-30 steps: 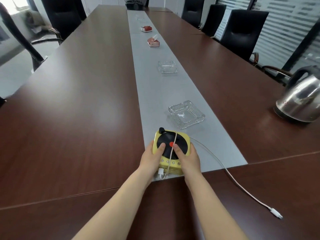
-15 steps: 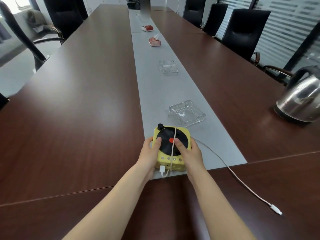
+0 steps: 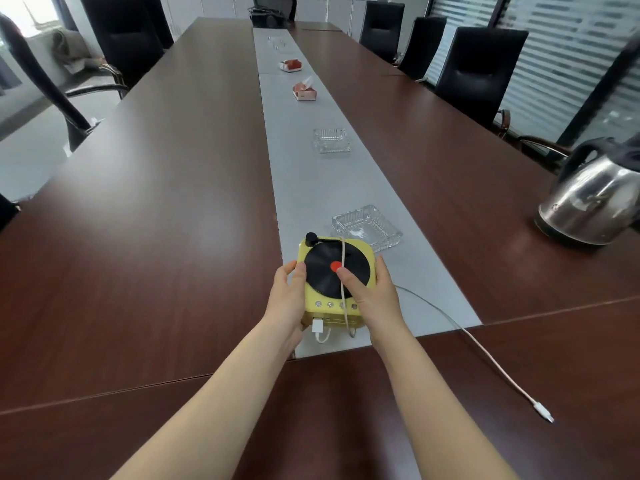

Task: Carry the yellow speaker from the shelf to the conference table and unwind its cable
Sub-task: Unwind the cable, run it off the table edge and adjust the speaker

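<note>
The yellow speaker (image 3: 323, 271), shaped like a small record player with a black disc and red centre, is at the near end of the grey runner (image 3: 322, 188) on the conference table (image 3: 156, 220). My left hand (image 3: 287, 299) grips its left side. My right hand (image 3: 372, 296) grips its right side, thumb on the disc. One turn of the white cable (image 3: 485, 355) still crosses the top of the speaker. The rest trails right across the wood to its plug (image 3: 543, 412).
A glass ashtray (image 3: 367, 226) stands just behind the speaker, a second one (image 3: 331, 140) farther along the runner, then two red tissue boxes (image 3: 304, 91). A steel kettle (image 3: 595, 199) is at the right. Black chairs (image 3: 478, 71) line both sides.
The speaker has been tilted up and lifted slightly toward me between both hands. My left thumb has slid off the disc to the speaker's left edge. The loose cable end has barely moved.
</note>
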The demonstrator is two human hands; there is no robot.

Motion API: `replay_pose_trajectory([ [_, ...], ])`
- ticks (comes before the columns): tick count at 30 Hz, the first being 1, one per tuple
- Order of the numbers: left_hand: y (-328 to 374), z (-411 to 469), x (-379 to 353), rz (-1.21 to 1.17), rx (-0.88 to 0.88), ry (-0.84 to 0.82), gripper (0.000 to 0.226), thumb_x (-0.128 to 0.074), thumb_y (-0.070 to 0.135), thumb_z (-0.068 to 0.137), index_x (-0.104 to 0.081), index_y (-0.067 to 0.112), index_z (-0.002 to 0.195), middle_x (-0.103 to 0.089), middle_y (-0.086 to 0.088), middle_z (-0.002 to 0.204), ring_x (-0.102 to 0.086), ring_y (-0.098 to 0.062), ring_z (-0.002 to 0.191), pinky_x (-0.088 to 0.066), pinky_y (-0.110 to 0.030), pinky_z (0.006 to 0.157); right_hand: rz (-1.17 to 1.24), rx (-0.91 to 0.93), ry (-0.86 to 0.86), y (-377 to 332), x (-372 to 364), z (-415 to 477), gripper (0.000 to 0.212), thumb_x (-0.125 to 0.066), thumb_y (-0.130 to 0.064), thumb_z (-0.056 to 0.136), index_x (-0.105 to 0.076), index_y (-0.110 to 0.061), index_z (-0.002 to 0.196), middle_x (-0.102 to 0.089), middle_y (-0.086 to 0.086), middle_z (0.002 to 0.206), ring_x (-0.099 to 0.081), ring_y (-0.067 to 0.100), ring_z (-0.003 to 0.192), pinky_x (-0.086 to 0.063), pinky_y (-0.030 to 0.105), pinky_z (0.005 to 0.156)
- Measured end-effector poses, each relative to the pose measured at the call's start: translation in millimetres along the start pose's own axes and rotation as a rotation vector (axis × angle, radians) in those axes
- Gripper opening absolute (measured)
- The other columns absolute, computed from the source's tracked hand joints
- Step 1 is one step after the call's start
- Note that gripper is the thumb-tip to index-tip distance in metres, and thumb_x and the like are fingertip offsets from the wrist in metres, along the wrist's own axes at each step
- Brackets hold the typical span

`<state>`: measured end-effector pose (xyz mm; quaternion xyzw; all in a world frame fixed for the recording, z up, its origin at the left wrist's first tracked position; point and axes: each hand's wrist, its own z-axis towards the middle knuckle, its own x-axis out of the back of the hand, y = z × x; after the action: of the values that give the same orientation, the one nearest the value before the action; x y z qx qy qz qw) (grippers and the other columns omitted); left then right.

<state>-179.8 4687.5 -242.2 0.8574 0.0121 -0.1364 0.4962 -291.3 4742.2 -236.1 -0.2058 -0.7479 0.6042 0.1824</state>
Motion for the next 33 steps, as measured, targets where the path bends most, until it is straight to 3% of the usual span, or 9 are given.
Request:
replay_pose_trajectory([
  [2,-0.8,-1.9,-0.5,-0.016,-0.001,0.007,0.026,-0.039,0.036,0.099,-0.042,0.032,0.124,-0.065,-0.004,0.099,-0.066,-0.024,0.08,-0.056,-0.05,0.082,-0.097,0.056,0.044,0.1,-1.5,-2.6,0.085,-0.075,-0.041,0.075,-0.03,-0.03,0.145,-0.041,-0.005,0.143,-0.042,0.014,0.131,-0.044,0.038,0.104],
  [5,-2.2,-3.6,-0.6,-0.024,-0.015,0.017,0.026,-0.039,0.037,0.099,-0.043,0.032,0.124,-0.066,-0.002,0.096,-0.065,-0.023,0.078,-0.055,-0.045,0.078,-0.179,0.152,0.086,-3.3,-3.4,-7.3,0.046,-0.074,-0.029,0.078,-0.05,-0.025,0.117,-0.045,-0.003,0.129,-0.045,0.012,0.119,-0.042,0.027,0.095],
  [9,-3.2,-3.5,-1.7,-0.035,-0.02,0.02,0.022,-0.04,0.036,0.099,-0.043,0.033,0.121,-0.066,-0.003,0.095,-0.066,-0.025,0.079,-0.054,-0.052,0.086,-0.234,0.179,0.086,-3.9,-4.2,-8.0,0.012,-0.072,-0.024,0.081,-0.06,-0.02,0.084,-0.048,0.0,0.123,-0.046,0.009,0.114,-0.037,0.013,0.082],
  [12,-4.7,-3.0,-1.7,-0.033,-0.026,0.018,0.02,-0.04,0.035,0.099,-0.042,0.033,0.119,-0.065,-0.003,0.096,-0.066,-0.025,0.08,-0.054,-0.053,0.087,-0.194,0.157,0.107,-3.4,-5.1,-7.7,0.011,-0.071,-0.023,0.081,-0.065,-0.017,0.076,-0.05,-0.003,0.121,-0.048,0.01,0.112,-0.036,0.008,0.073],
  [21,-10.7,0.3,5.0,-0.044,-0.018,0.036,0.035,-0.04,0.036,0.099,-0.043,0.029,0.134,-0.066,-0.007,0.115,-0.067,-0.03,0.097,-0.054,-0.051,0.086,-0.043,0.049,0.182,1.0,2.7,2.1,0.015,-0.068,-0.02,0.084,-0.065,-0.02,0.069,-0.054,0.001,0.13,-0.053,0.017,0.119,-0.042,0.027,0.094],
  [23,-12.7,1.6,7.4,-0.056,-0.014,0.036,0.034,-0.039,0.036,0.1,-0.044,0.028,0.133,-0.066,-0.006,0.116,-0.067,-0.025,0.093,-0.056,-0.045,0.08,-0.011,0.027,0.204,2.1,7.3,7.2,0.01,-0.068,-0.019,0.084,-0.067,-0.017,0.075,-0.06,0.004,0.123,-0.058,0.019,0.114,-0.046,0.033,0.096],
  [26,-17.7,5.4,12.7,-0.071,0.0,0.052,0.037,-0.039,0.036,0.1,-0.046,0.025,0.134,-0.065,-0.004,0.119,-0.066,-0.022,0.093,-0.055,-0.041,0.079,0.037,-0.018,0.217,-0.6,17.9,11.4,0.012,-0.065,-0.018,0.088,-0.068,-0.008,0.094,-0.067,0.0,0.093,-0.063,0.011,0.087,-0.049,0.026,0.081],
  [29,-23.0,10.5,18.4,-0.122,0.017,0.082,0.034,-0.042,0.033,0.099,-0.049,0.021,0.131,-0.066,-0.004,0.113,-0.066,-0.022,0.086,-0.056,-0.037,0.07,0.038,-0.062,0.259,2.8,30.6,19.6,0.012,-0.062,-0.02,0.09,-0.063,-0.01,0.083,-0.061,0.0,0.079,-0.056,0.01,0.073,-0.052,0.033,0.083],
  [33,-27.7,16.1,24.0,-0.108,0.028,0.122,0.03,-0.04,0.033,0.099,-0.05,0.024,0.126,-0.065,-0.001,0.103,-0.063,-0.017,0.073,-0.049,-0.028,0.054,0.066,-0.099,0.28,13.1,38.5,27.7,0.019,-0.06,-0.016,0.091,-0.06,-0.013,0.072,-0.06,0.0,0.077,-0.057,0.014,0.079,-0.053,0.034,0.084],
])
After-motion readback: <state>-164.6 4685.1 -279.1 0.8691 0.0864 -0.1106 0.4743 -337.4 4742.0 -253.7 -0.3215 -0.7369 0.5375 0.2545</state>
